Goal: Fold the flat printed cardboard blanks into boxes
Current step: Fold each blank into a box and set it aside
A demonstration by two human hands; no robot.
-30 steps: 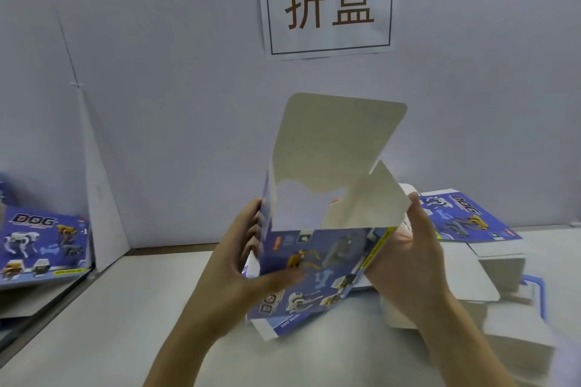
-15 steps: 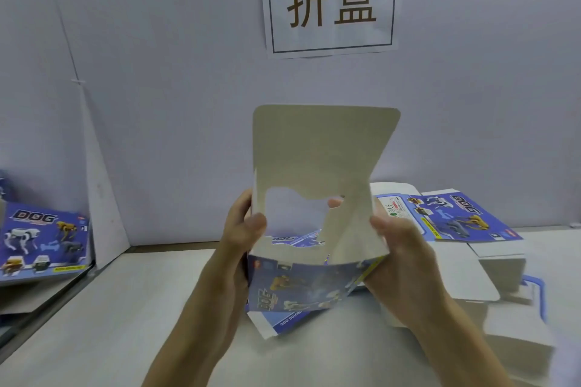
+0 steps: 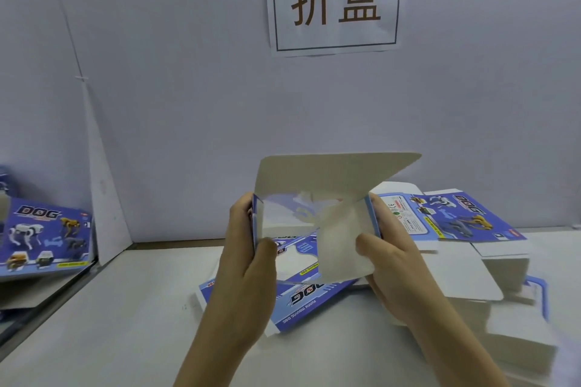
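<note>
One broad white table [image 3: 125, 308] carries all of this, backed by a pale wall [image 3: 188, 104] right along its far edge, so there's no room to push forward. At the table's right edge sits the stack of blanks [image 3: 471, 220], flat and printed side up, crowding the right forearm. A loose blank [image 3: 308, 298] lies at the middle of the table, directly under the action. A printed carton [image 3: 44, 236] leans beyond the left edge, well apart. Open room? The near left of the table, and the air above.

Now the box [image 3: 314, 198]: it's held up off the table, above the loose blank, opened out into a sleeve. Its big lid flap [image 3: 339, 170] stands up toward the wall. The left hand [image 3: 248, 261] grips the left wall, thumb on the near face, fingers wrapped round the outside. The right hand [image 3: 393, 261] pinches the right wall, thumb pressing the side flap [image 3: 342, 248] inward across the opening.

So I read this as closing one end, small flaps first. Next call, for my money: fold in the opposite small flap, then bring the lid flap down and tuck its tongue behind the near wall. Do it squarely, or that thin edge will buckle. Whether the box's other end is closed, I can't tell; blur and hands hide it.
</note>
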